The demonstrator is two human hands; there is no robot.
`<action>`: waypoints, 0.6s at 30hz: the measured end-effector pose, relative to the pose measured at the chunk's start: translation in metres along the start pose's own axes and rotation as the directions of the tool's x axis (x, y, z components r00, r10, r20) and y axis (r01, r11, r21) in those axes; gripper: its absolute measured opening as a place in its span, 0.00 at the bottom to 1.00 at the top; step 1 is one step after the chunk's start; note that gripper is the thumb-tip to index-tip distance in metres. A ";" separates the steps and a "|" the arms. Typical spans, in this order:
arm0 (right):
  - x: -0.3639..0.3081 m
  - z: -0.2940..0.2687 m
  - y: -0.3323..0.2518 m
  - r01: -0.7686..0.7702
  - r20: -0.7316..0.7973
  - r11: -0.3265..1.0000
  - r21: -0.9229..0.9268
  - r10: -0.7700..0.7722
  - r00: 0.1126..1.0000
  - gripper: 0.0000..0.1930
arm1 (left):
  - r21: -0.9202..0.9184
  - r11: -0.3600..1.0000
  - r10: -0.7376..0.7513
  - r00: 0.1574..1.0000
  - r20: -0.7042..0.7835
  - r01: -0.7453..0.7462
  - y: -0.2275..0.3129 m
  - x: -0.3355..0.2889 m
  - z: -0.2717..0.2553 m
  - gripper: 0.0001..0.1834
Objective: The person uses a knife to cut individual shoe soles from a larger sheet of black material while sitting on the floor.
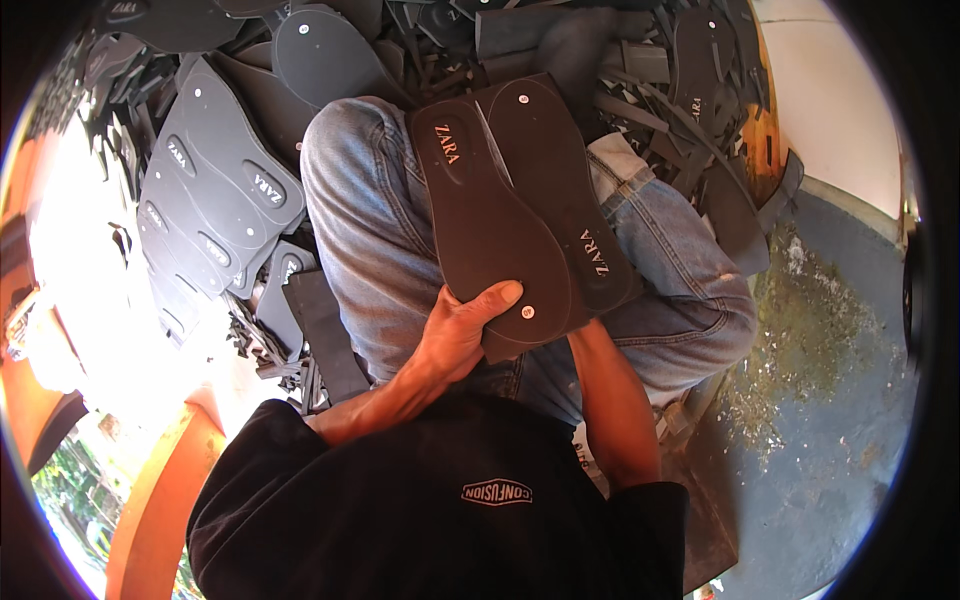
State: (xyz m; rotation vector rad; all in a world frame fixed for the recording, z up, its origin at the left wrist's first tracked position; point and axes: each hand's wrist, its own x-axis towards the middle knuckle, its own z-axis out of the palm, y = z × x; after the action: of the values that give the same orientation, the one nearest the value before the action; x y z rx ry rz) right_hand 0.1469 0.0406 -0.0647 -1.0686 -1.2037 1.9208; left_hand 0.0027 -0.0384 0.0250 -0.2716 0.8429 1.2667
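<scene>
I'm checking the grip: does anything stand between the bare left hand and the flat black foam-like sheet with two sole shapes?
Nothing visible does: the bare left hand rests its thumb directly on the flat black foam-like sheet, near its lower edge. The other fingers are hidden, so their contact underneath cannot be seen.

Dark sheet (pixel 490 230) in hand, centre: pale capital lettering (pixel 446 145) towards 10–11 o'clock, repeated at 4; round white numbered labels (pixel 528 313) at 12 and 6. Stacked sheets (pixel 215 185), 10 o'clock of the view: similar lettering. Sole-shaped panel (pixel 325 65), 11 o'clock: round label. Black shirt (pixel 400 460), 6 o'clock: framed pale word (pixel 497 492), inverted.
</scene>
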 end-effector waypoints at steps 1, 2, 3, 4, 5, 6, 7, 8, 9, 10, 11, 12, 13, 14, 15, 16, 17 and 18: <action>0.001 0.001 -0.001 0.000 0.000 1.000 -0.002 0.000 1.000 0.18 | -0.002 1.000 -0.005 1.000 0.004 0.005 0.001 0.000 0.002 0.13; 0.003 0.001 -0.001 0.001 -0.003 1.000 -0.008 -0.001 1.000 0.18 | 0.009 1.000 -0.012 1.000 0.028 0.012 0.002 0.000 0.003 0.13; 0.003 0.002 -0.002 -0.001 -0.004 1.000 -0.014 0.001 1.000 0.18 | 0.019 1.000 -0.019 0.999 0.051 0.018 0.004 0.000 0.003 0.12; 0.004 0.002 -0.003 -0.001 -0.005 1.000 -0.015 0.001 1.000 0.17 | 0.029 0.999 -0.026 0.997 0.074 0.024 0.005 0.000 0.004 0.12; 0.005 0.003 -0.004 -0.002 -0.005 1.000 -0.019 0.002 1.000 0.17 | 0.033 0.999 -0.014 0.999 0.048 0.013 0.004 -0.001 0.006 0.11; 0.006 0.004 -0.004 -0.004 -0.005 1.000 -0.021 0.004 1.000 0.17 | 0.037 0.999 -0.002 1.000 0.021 0.002 0.003 0.000 0.010 0.11; 0.007 0.005 -0.004 -0.006 -0.005 1.000 -0.022 0.006 1.000 0.17 | 0.041 0.999 0.010 1.000 -0.005 -0.009 0.002 0.000 0.012 0.11; 0.008 0.005 -0.005 -0.007 -0.006 1.000 -0.026 0.006 1.000 0.16 | 0.040 0.999 0.001 1.000 0.008 -0.001 0.002 0.000 0.013 0.11; 0.009 0.006 -0.005 -0.009 -0.008 1.000 -0.027 0.009 1.000 0.16 | 0.040 0.999 -0.007 1.000 0.021 0.006 0.002 0.001 0.013 0.11; 0.009 0.006 -0.006 -0.010 -0.007 1.000 -0.029 0.010 1.000 0.16 | 0.040 0.999 -0.015 0.999 0.034 0.014 0.002 0.001 0.014 0.11; 0.009 0.007 -0.007 -0.012 -0.007 0.999 -0.033 0.012 1.000 0.15 | 0.032 0.999 -0.019 0.999 0.037 0.018 0.001 0.001 0.014 0.11; 0.010 0.008 -0.007 -0.014 -0.008 0.999 -0.037 0.014 1.000 0.15 | 0.025 0.999 -0.023 0.999 0.040 0.022 0.000 0.002 0.015 0.11; 0.010 0.008 -0.008 -0.015 -0.009 0.999 -0.040 0.015 1.000 0.15 | 0.017 1.000 -0.026 0.999 0.043 0.026 -0.001 0.002 0.015 0.11; 0.010 0.009 -0.008 -0.017 -0.009 0.999 -0.043 0.017 1.000 0.15 | 0.017 0.999 -0.033 0.998 0.051 0.032 -0.001 0.003 0.015 0.12; 0.012 0.009 -0.009 -0.017 -0.009 0.999 -0.046 0.016 1.000 0.14 | 0.017 0.999 -0.040 0.997 0.059 0.039 -0.001 0.003 0.015 0.12; 0.013 0.010 -0.009 -0.018 -0.011 0.998 -0.052 0.018 1.000 0.14 | 0.017 0.999 -0.047 0.997 0.067 0.046 -0.001 0.004 0.016 0.12; 0.013 0.011 -0.010 -0.019 -0.012 0.998 -0.059 0.018 1.000 0.14 | 0.017 0.999 -0.045 0.997 0.069 0.044 -0.001 0.004 0.017 0.12; 0.014 0.011 -0.011 -0.020 -0.015 0.998 -0.066 0.019 1.000 0.14 | 0.017 0.999 -0.044 0.997 0.070 0.043 -0.002 0.004 0.018 0.12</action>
State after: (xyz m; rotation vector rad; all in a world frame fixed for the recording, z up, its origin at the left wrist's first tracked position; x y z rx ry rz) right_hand 0.1312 0.0521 -0.0557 -1.1307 -1.2610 1.8969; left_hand 0.0117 -0.0249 0.0338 -0.2306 0.7827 1.2217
